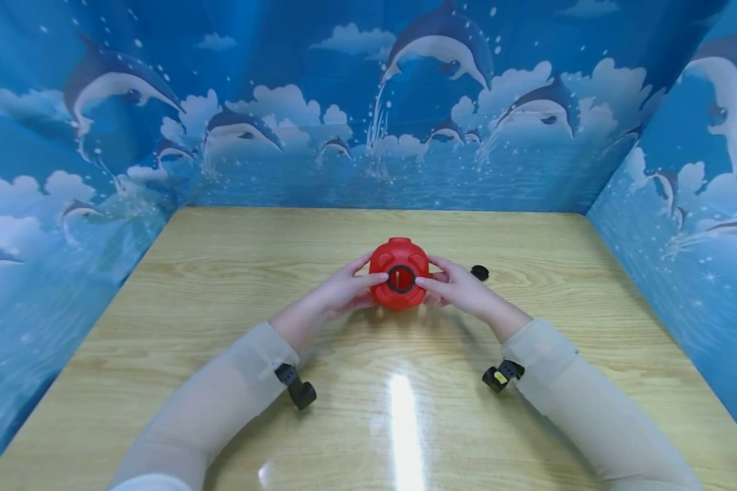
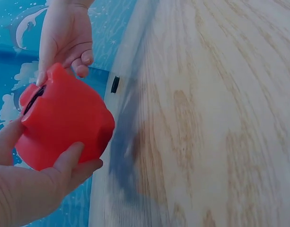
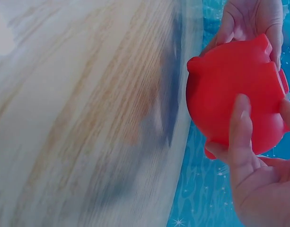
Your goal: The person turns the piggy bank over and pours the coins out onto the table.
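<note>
Both hands hold a red piggy bank [image 1: 399, 249] just above the table, its round opening with a dark rim [image 1: 400, 292] turned up toward the head camera. On its left side, my left hand [image 1: 346, 288] grips it with the thumb at the rim and the other fingers spread along the body. My right hand [image 1: 459, 289] holds the opposite side, thumb also at the rim. Smooth red plastic with small protruding bumps shows in the left wrist view on the piggy bank [image 2: 71, 120]. A small black plug [image 1: 480, 273] lies on the table, just right of my right hand.
The wood-grain table [image 1: 252, 252] extends around the hands and reflects a bright strip of light. Blue dolphin-print curtains [image 1: 319, 136] stand along its back and sides. A black wrist camera [image 1: 296, 387] is strapped to the left sleeve, another camera [image 1: 502, 375] to the right one.
</note>
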`<act>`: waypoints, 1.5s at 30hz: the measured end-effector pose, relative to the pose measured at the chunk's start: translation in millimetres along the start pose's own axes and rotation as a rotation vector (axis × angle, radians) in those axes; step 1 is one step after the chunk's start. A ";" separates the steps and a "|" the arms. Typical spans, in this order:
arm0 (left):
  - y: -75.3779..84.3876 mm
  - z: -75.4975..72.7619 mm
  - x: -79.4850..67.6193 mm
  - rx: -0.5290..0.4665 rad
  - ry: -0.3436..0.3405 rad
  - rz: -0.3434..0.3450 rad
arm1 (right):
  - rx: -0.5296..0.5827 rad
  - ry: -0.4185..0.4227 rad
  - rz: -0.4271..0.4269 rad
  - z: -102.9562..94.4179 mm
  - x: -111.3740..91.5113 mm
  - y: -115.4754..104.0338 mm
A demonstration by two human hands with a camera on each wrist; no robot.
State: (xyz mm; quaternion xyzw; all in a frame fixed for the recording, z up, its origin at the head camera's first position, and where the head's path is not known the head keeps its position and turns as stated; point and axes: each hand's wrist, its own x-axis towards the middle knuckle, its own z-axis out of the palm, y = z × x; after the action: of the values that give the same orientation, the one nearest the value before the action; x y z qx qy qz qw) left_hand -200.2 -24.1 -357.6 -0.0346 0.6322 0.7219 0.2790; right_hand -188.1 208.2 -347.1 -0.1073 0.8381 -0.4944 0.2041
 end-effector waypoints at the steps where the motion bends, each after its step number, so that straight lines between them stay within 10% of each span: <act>1: -0.2 -0.2 0.1 -0.002 0.000 0.000 | 0.020 -0.008 0.005 0.2 -0.1 0.1; 45: 7.1 -1.1 -0.9 0.107 -0.030 -0.010 | 0.094 -0.031 0.077 9.9 2.1 -11.0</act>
State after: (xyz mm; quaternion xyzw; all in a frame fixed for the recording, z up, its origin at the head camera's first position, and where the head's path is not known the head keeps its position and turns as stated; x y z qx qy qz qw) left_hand -202.9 -25.8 -351.1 -0.0122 0.6657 0.6860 0.2936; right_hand -185.8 194.3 -342.2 -0.0729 0.8142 -0.5233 0.2407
